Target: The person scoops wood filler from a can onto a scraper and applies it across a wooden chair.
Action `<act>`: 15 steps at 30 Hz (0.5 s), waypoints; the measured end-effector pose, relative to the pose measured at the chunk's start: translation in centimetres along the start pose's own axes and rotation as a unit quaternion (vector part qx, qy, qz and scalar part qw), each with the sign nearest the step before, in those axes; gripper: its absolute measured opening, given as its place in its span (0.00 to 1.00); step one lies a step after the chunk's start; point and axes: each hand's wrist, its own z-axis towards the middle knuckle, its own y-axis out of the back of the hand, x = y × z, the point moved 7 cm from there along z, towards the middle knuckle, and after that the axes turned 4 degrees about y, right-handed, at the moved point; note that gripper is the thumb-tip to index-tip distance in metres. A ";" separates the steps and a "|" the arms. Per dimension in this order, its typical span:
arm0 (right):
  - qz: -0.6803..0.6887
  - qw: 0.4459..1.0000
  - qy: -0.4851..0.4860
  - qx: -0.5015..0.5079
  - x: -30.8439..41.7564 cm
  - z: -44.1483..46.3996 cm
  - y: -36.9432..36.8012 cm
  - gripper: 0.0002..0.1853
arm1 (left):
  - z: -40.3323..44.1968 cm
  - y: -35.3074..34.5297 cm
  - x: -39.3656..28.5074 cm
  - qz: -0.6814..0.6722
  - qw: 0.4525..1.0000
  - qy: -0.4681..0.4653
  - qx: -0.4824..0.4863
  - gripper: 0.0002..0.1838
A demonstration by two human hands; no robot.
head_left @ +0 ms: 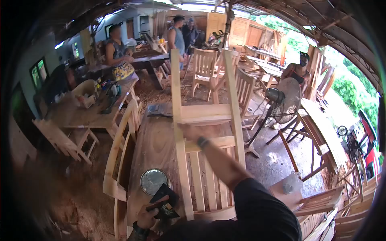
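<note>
A wooden chair frame (185,172) with slats lies on the wooden table (155,138) in front of me. My right hand (191,131) reaches across to its left post, near the crosspieces; blur hides its fingers and anything in them. Low in the view, my left hand (147,217) grips a flat black square piece (165,201) with some smeared material on its face. Just beyond that piece stands a round can (154,180) with a shiny grey top, on the table left of the frame.
A curved wooden chair part (116,160) leans along the table's left side. Rightward stand a pedestal fan (285,100) and a bench (319,136). Several people are around the workshop, one person (116,56) at the back left. Finished-looking chairs (204,66) stand behind.
</note>
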 end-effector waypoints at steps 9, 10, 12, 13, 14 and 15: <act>0.265 0.899 0.046 -0.347 -1.9 1.2 -1.0 0.36 | 1.1 -1.4 -2.3 -0.021 0.999 -0.046 0.008 0.44; 0.269 0.908 0.007 -0.321 -3.8 2.7 -2.2 0.36 | 1.1 -1.4 -2.5 -0.009 0.998 -0.064 0.010 0.44; 0.236 0.916 -0.041 -0.321 -1.0 0.5 -2.1 0.28 | 0.8 -1.0 -2.5 -0.016 0.997 -0.076 0.013 0.45; 0.344 0.895 0.031 -0.280 0.6 -0.2 -1.9 0.25 | 0.6 -1.0 -2.6 -0.020 0.997 -0.070 0.007 0.46; 0.447 0.858 0.099 -0.232 1.8 -1.2 -1.7 0.22 | 0.3 -1.0 -2.7 -0.026 0.998 -0.063 -0.001 0.47; 0.543 0.804 0.163 -0.182 2.6 -2.8 -1.3 0.19 | -0.1 -0.9 -2.7 -0.031 0.998 -0.052 -0.008 0.48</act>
